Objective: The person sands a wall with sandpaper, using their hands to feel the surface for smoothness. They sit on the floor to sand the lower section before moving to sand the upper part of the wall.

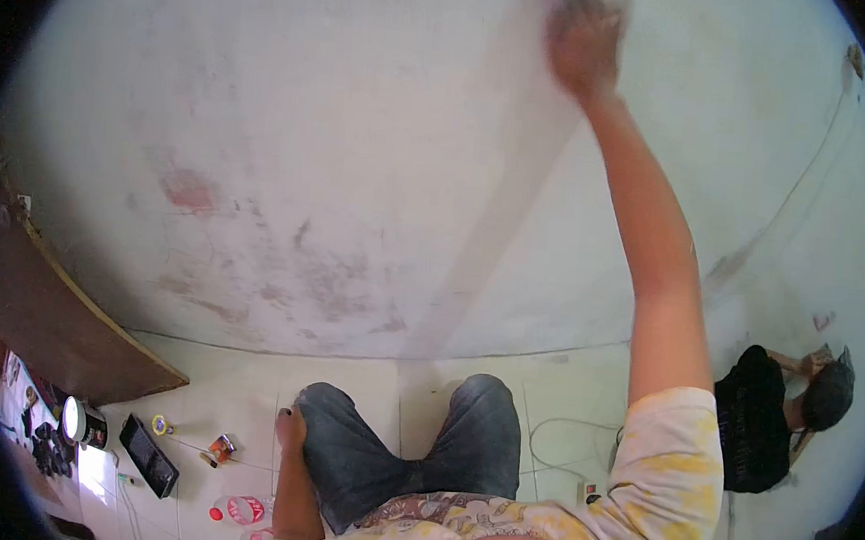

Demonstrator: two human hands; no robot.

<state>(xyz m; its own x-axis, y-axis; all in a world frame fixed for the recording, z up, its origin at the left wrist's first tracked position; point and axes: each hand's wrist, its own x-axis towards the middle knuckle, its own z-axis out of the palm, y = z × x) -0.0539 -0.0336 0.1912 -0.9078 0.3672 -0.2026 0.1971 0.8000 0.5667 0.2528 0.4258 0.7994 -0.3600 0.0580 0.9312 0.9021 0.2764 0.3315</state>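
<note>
My right arm stretches up to the pale wall (382, 136), which carries dark smudges and a reddish patch (189, 191). At the top of the view my right hand (584, 45) is close to the wall; its fingers are smeared by motion, and whether anything is in them does not show. Low on the left, my left hand (290, 429) rests against the side of my bent knee in dark jeans (350, 445). Most of its fingers are hidden, with a small dark spot visible at the top.
Left on the tiled floor are a bucket (91, 425), a black tray (150, 456), a tape roll (163, 426), a small orange item (222, 447) and two bottles (240, 509). A brown panel (68, 315) leans nearby. At right, another person (758, 418) faces the wall beside a cable (567, 423).
</note>
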